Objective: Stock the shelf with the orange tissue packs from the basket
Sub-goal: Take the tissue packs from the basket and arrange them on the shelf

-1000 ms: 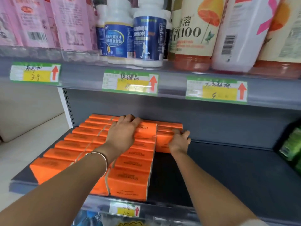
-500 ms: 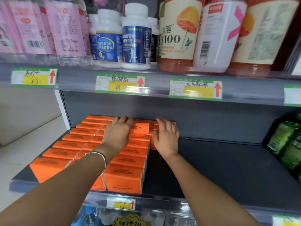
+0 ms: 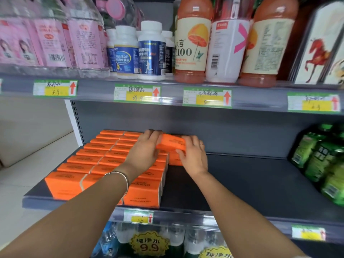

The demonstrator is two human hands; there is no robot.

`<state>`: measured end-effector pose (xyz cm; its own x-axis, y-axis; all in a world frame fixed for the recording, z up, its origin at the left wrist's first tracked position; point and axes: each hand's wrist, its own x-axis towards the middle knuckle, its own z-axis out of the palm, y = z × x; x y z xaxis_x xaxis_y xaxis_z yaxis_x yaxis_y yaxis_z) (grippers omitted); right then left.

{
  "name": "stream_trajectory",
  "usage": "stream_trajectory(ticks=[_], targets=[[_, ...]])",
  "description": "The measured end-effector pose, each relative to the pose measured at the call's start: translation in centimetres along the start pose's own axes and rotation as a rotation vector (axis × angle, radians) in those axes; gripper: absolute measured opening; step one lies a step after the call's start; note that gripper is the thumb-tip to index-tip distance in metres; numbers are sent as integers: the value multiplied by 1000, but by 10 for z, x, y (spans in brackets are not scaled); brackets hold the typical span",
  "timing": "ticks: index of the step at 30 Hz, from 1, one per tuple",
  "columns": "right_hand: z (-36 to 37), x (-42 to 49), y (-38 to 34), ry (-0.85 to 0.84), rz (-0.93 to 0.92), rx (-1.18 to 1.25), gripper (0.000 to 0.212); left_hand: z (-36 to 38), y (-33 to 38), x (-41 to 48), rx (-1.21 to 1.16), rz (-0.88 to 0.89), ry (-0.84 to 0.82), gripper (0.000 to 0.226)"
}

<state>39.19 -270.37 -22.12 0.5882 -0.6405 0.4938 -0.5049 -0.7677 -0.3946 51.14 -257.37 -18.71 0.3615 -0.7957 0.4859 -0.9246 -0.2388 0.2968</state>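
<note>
Several orange tissue packs [image 3: 96,159] stand in rows on the left of the dark grey shelf [image 3: 251,183]. At the back of the rows, one orange tissue pack [image 3: 172,142] is tilted and raised above the others. My left hand [image 3: 144,151] presses its left end and my right hand [image 3: 193,155] grips its right end, so both hands hold it between them. Another pack [image 3: 174,159] sits just below it, at the back of a short row, partly hidden by my right hand. The basket is not in view.
Green bottles [image 3: 323,161] crowd the shelf's right end. The upper shelf carries pink-labelled bottles [image 3: 55,40], white supplement jars [image 3: 151,53] and orange juice bottles [image 3: 193,43], with price tags along its edge. Water bottles [image 3: 149,241] sit below. A white floor lies at the left.
Both hands have closed around the rearmost pack and lifted and tilted it above the row. The camera has tipped back, showing more of the upper shelf.
</note>
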Motion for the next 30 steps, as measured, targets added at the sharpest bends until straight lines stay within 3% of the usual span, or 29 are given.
stream_trajectory(ticks=[2,4,6,9,14,18,23,30], targets=[[0,-4,15,18,163,-1,45,4,-1,-6,34,-106,-94,64],[6,-9,30,-54,277,-16,45,11,-4,-12,151,-217,-304,67],[15,-13,40,-172,330,-32,47,17,-9,-17,213,-247,-471,69],[32,-12,43,-253,324,-69,46,25,-16,-21,207,-245,-557,69],[53,5,29,-170,303,-114,45,29,-26,-17,170,-246,-600,67],[61,9,24,-34,248,-326,50,36,-34,-18,215,-228,-576,63],[59,4,22,-131,104,-381,54,39,-39,-24,156,-224,-514,58],[33,-7,-13,-342,-115,-162,47,1,-38,-47,85,-232,-395,42]])
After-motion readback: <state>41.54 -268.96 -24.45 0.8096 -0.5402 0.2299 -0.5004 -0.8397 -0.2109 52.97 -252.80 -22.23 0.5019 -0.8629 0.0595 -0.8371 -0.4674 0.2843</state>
